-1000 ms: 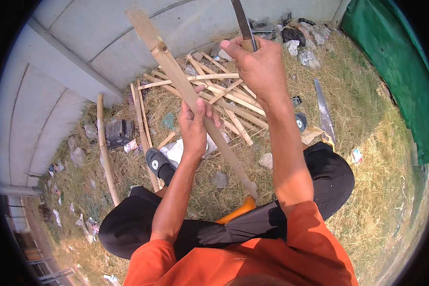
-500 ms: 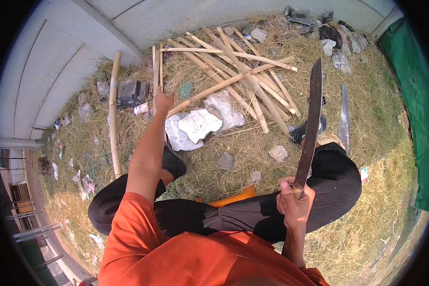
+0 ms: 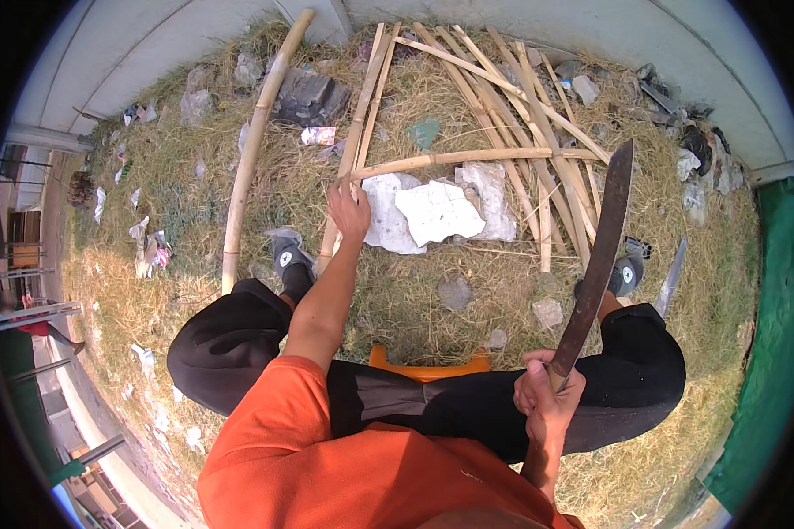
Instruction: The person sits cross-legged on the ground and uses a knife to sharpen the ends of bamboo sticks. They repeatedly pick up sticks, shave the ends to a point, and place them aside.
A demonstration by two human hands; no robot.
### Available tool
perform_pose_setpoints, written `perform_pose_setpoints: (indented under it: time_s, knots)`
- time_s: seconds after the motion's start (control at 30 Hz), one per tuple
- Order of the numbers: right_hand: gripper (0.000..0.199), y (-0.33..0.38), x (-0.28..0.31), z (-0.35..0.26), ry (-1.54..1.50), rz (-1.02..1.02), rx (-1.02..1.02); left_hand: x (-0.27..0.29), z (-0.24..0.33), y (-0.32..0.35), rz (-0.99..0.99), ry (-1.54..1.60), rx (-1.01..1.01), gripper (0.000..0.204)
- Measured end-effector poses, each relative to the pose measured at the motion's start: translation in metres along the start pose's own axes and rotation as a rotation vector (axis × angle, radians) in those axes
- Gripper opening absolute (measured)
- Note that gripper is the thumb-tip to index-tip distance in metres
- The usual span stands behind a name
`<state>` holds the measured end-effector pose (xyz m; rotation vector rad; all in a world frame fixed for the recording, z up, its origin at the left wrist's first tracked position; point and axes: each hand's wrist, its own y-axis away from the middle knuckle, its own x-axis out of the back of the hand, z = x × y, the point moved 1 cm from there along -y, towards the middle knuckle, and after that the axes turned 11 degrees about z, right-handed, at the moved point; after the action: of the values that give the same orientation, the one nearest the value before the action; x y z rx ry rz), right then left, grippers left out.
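Observation:
My right hand (image 3: 549,394) is wrapped round the handle of a machete (image 3: 595,264), whose long dark blade points up and away. My left hand (image 3: 349,212) is closed on a bamboo strip (image 3: 364,115) among the upright strips beside the stones. The end of a crosswise bamboo strip (image 3: 468,157) meets its fingertips; the fingers partly hide which strip they grip. Just right of this hand lies a broken white slab (image 3: 438,212), on larger pale stones (image 3: 388,220). Farther right, several split bamboo strips (image 3: 538,132) lie crossed in a loose pile.
A thick bamboo pole (image 3: 260,145) lies to the left, near a dark rock (image 3: 310,97). Beyond my right foot is a saw-like metal blade (image 3: 673,278). An orange stool edge (image 3: 428,366) shows between my legs. A concrete wall (image 3: 538,13) and green sheeting (image 3: 781,264) border the dry grass.
The view has turned, so the ground things sit farther right. My left hand has come back along the upright strips, nearer to me. My right hand keeps the machete raised.

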<state>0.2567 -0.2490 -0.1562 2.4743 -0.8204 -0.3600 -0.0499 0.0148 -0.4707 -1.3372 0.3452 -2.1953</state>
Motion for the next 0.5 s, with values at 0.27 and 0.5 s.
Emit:
perform_pose_setpoints:
  time_s: [0.27, 0.5]
  knots:
    - [0.014, -0.010, -0.008, -0.001, 0.102, -0.011, -0.042, -0.026, 0.045, -0.094, -0.867, -0.204, -0.317, 0.049]
    - [0.013, -0.025, 0.017, 0.005, 0.037, 0.073, -0.038, 0.072, 0.077, -0.253, -0.212, -0.220, -0.850, 0.027]
